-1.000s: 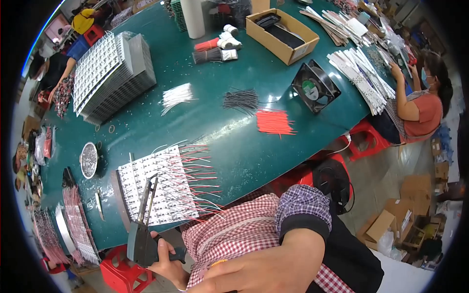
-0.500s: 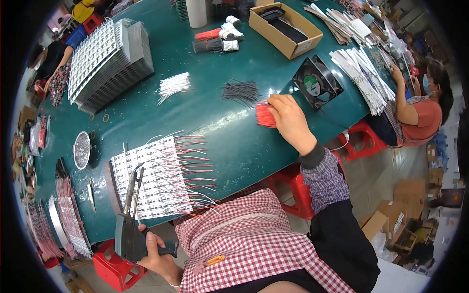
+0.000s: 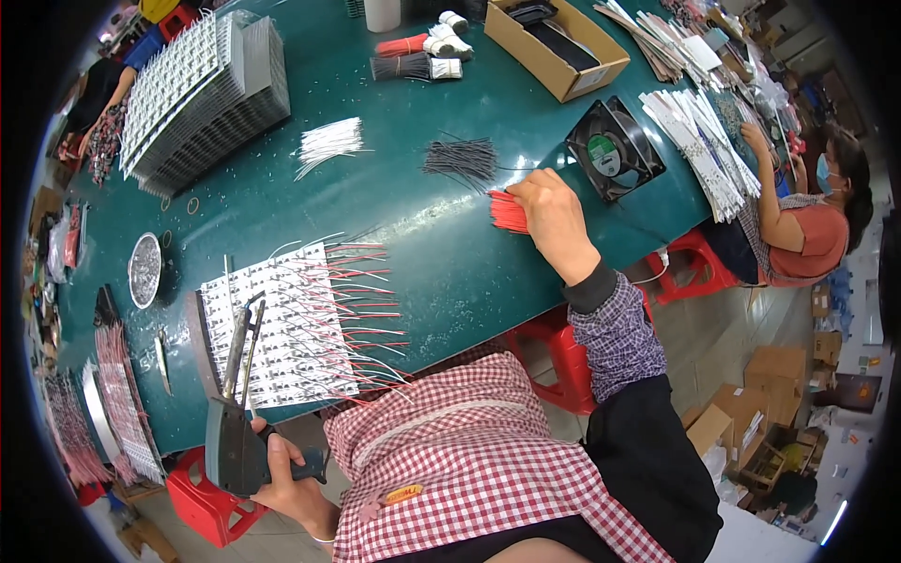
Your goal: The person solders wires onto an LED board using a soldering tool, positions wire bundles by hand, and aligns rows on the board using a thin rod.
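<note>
My left hand [image 3: 298, 483] is wrapped round the grip of a dark soldering gun [image 3: 236, 448]. The gun's long tip and thin feed tube reach over a white circuit-board panel [image 3: 291, 361], which has red and white wires trailing off its right side. At the front right of the green table, my right hand [image 3: 556, 225] pinches at the far right end of a pile of short red wires [image 3: 508, 214]. Its fingertips are bent together; how many wires they hold is hidden. Just beyond lie black wires [image 3: 460, 159], with white wires [image 3: 328, 143] farther left.
A black fan [image 3: 615, 150] stands right of my right hand. Stacked board panels [image 3: 202, 103] rise at the far left, near a small bowl [image 3: 145, 270]. Tweezers [image 3: 163, 361] lie left of the panel. A cardboard box [image 3: 558, 52] sits at the back; a co-worker [image 3: 812, 225] sits at right.
My right hand has drawn its fingers together at the red wires, knuckles now more raised. My left hand still holds the soldering gun. The whole view has shifted slightly.
</note>
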The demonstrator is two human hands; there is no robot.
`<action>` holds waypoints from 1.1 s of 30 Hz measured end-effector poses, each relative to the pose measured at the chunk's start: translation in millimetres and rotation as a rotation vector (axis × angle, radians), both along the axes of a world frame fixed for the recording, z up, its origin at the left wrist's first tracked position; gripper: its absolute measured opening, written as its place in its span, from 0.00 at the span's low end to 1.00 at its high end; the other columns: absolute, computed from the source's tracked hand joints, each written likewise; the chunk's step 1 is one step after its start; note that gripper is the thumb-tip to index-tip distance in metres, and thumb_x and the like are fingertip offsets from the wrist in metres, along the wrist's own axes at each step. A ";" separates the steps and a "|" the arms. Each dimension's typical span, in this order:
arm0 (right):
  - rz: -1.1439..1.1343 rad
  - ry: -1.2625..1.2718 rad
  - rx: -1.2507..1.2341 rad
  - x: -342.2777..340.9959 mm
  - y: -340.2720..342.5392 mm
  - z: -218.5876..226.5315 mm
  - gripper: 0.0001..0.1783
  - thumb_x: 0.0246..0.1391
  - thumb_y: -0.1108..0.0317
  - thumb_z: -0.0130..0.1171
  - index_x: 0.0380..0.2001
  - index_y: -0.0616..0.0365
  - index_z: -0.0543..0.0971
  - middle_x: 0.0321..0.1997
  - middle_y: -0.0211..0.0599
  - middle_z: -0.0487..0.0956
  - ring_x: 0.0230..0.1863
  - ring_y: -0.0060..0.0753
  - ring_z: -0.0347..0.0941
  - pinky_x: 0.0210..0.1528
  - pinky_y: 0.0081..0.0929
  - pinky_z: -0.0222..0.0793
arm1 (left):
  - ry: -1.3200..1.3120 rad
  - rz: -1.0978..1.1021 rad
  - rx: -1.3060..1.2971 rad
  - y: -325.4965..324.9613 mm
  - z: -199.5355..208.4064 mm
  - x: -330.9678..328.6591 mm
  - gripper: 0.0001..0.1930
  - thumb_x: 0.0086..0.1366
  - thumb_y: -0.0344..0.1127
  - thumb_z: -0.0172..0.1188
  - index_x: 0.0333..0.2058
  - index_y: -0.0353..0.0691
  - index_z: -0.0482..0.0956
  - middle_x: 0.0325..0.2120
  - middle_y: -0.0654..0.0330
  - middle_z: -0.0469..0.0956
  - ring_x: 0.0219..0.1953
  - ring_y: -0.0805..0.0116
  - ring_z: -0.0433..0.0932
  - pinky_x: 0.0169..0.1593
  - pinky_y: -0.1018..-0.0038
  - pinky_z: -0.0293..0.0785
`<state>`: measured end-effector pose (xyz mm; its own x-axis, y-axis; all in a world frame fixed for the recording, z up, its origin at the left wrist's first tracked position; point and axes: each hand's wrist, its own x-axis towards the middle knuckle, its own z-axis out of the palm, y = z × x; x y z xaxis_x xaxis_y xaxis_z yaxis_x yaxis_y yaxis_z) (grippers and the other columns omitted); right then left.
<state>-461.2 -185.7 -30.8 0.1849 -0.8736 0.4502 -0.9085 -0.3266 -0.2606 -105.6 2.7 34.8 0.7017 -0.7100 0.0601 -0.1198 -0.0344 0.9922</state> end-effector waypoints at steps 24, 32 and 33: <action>0.230 0.281 0.147 45.6 7.7 75.6 0.10 0.44 0.80 0.57 0.35 0.65 0.78 0.29 0.42 0.75 0.37 0.44 0.74 0.37 0.35 0.71 | 0.123 -0.044 -0.130 -1.6 -17.1 37.7 0.22 0.57 0.16 0.55 0.52 0.26 0.67 0.43 0.48 0.77 0.18 0.76 0.66 0.21 0.82 0.60; 0.353 0.907 0.294 91.7 -18.9 68.9 0.06 0.34 0.77 0.62 0.21 0.58 0.77 0.26 0.37 0.75 0.36 0.39 0.75 0.35 0.28 0.74 | 0.140 0.027 -0.112 9.1 -31.5 57.7 0.20 0.59 0.18 0.56 0.52 0.25 0.68 0.46 0.44 0.76 0.18 0.76 0.66 0.20 0.80 0.60; 0.366 0.915 0.293 97.2 -20.6 66.5 0.06 0.34 0.77 0.62 0.21 0.58 0.77 0.26 0.37 0.75 0.36 0.39 0.75 0.35 0.28 0.74 | 0.150 0.030 -0.120 11.1 -34.3 61.4 0.20 0.59 0.19 0.56 0.51 0.25 0.68 0.46 0.44 0.76 0.19 0.75 0.66 0.20 0.80 0.60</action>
